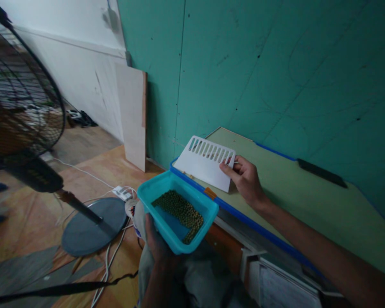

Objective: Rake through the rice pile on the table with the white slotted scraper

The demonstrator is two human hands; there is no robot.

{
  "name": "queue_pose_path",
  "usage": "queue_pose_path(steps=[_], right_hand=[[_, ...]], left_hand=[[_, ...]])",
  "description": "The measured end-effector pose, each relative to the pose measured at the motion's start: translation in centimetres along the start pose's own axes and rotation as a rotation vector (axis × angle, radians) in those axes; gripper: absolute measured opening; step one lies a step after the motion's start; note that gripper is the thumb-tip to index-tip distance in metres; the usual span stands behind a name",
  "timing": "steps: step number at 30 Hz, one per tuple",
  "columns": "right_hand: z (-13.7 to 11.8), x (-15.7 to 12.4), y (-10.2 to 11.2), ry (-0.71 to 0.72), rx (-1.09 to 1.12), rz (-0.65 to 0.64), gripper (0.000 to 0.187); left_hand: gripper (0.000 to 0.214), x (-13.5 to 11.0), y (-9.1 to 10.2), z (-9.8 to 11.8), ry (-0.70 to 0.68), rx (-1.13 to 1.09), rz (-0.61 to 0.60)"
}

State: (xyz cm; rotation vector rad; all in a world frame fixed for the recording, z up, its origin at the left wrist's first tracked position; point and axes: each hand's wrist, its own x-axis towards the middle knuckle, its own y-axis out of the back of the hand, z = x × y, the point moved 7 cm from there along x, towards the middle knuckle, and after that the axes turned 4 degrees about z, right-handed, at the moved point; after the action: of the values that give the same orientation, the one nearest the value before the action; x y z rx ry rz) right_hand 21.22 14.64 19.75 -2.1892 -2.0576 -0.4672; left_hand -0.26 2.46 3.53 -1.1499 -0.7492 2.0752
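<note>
Table [288,192] > fan [38,173], lettering too blurred to read. Tub [197,201] just off table's near-L corner; L hand [157,239] cups it, fingers hidden. Slotted plate [205,169] beyond tub, over same corner, long axis approx. along near edge; R hand [245,179], nearer, pinches its R end. Beans [176,207] in tub.

The tub [154,185] by the near edge of the counter [295,201] is smooth, slightly glossy plastic; the slotted sheet [202,167] is matt, probably plastic too.
</note>
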Motion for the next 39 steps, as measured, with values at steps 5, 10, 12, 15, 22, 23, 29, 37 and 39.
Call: queue_pose_path(steps=[5, 10, 12, 15, 22, 23, 29, 37, 39], right_hand=[[0.1, 0.1, 0.4, 0.009, -0.023, 0.050, 0.037], [0.3, 0.1, 0.6, 0.012, -0.020, 0.065, 0.035], [0.2, -0.1, 0.3, 0.011, -0.036, 0.027, 0.037], [-0.4, -0.6, -0.3, 0.030, -0.052, -0.039, 0.039], [-0.7, -0.7, -0.5, 0.043, -0.046, -0.054, 0.038], [-0.7, -0.7, -0.5, 0.045, -0.046, -0.053, 0.038], [-1.0, -0.9, -0.7, 0.077, -0.030, -0.091, 0.036], [-1.9, -1.7, -1.0, 0.177, -0.127, -0.123, 0.029], [-2.5, -2.2, -1.1, 0.247, -0.203, -0.124, 0.024]], left_hand=[[0.044, -0.6, -0.7, 0.0, 0.019, -0.014, -0.040], [0.036, -0.2, 0.0, 0.3, -0.029, 0.045, 0.026], [0.040, -0.2, -0.1, 0.1, 0.003, 0.048, 0.002], [0.044, -0.4, -0.4, -0.1, 0.033, 0.034, -0.030], [0.041, 0.1, 0.0, -0.3, 0.063, -0.034, 0.022], [0.041, 0.2, 0.1, -0.3, 0.055, -0.034, 0.031], [0.039, 0.0, 0.1, -0.1, 0.007, 0.008, 0.018], [0.039, 0.2, 0.5, -0.1, 0.008, -0.009, 0.038], [0.040, 0.3, 0.6, -0.1, 0.014, -0.009, 0.037]])
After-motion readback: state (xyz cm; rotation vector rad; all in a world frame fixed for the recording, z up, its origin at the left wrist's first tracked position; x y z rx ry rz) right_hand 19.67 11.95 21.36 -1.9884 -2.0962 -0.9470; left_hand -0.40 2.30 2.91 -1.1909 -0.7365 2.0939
